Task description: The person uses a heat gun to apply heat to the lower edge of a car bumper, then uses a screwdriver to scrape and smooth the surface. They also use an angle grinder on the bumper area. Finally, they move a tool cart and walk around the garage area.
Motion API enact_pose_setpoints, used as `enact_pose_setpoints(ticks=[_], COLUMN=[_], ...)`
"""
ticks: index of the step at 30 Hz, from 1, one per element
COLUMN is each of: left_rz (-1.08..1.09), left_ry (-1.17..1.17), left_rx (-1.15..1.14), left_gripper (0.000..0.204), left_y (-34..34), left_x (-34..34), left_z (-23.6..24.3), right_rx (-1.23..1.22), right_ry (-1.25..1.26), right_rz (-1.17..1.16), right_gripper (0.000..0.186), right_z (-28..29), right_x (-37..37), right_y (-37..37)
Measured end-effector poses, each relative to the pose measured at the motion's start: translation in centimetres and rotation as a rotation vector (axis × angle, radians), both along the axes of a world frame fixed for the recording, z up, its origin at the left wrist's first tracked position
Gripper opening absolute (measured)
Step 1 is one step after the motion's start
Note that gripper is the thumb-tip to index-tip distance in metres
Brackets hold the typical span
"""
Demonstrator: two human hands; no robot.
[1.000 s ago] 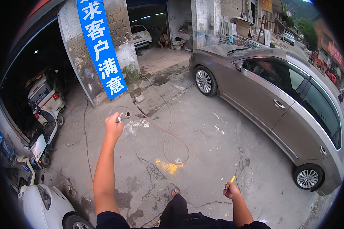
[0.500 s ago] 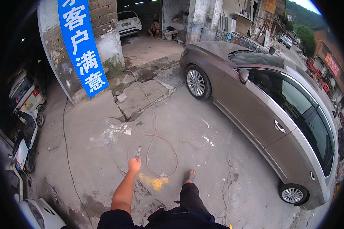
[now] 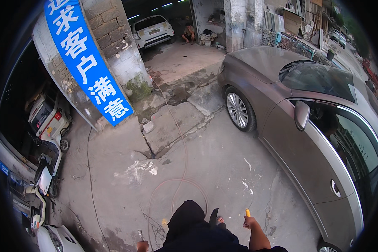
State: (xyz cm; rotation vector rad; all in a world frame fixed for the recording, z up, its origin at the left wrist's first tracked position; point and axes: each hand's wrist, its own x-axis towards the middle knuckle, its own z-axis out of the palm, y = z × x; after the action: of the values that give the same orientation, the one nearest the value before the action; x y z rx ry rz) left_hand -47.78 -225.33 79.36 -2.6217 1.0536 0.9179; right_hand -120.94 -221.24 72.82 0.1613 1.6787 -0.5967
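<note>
At the lower edge my left hand (image 3: pixel 143 245) is closed around a short silvery metal fitting (image 3: pixel 140 233) that points up and away from me. Beside that hand a thin reddish hose (image 3: pixel 149 210) comes down; whether it joins the fitting is hard to see. My right hand (image 3: pixel 250 222), low and to the right, grips a yellow-handled tool (image 3: pixel 248 212). A thin shaft seems to stick up from the handle, too fine to make out its tip. Between my hands are my dark clothes, with one foot partly showing.
A brown-grey sedan (image 3: pixel 281 126) stands close on the right. The hose loops on cracked concrete (image 3: pixel 122 201) and leads to an open garage with a white car (image 3: pixel 153 31) and a crouching person (image 3: pixel 189 33). A blue sign (image 3: pixel 88 63) leans at left, near parked scooters (image 3: pixel 46 176).
My left arm, stretched forward before, has drawn back to the lower edge with the fitting. My right hand has come into view with the yellow-handled tool. The view has shifted, bringing the sedan closer.
</note>
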Motion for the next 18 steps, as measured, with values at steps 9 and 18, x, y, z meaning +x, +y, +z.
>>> enact_pose_setpoints(ticks=[9,18], left_rz=[0.352,-0.076], left_ry=[0.147,0.038], left_rx=[-0.043,-0.314], left_gripper=[0.032,0.039], left_y=[-20.9,-69.5], left_x=[-14.7,-25.3], left_z=[-6.6,9.6], right_rx=[-0.365,-0.313], right_ry=[0.133,0.202], right_rz=[0.317,0.675], right_gripper=[0.032,0.033], right_z=[11.0,21.1], right_x=[-9.9,-13.4], right_y=[-41.9,-70.6])
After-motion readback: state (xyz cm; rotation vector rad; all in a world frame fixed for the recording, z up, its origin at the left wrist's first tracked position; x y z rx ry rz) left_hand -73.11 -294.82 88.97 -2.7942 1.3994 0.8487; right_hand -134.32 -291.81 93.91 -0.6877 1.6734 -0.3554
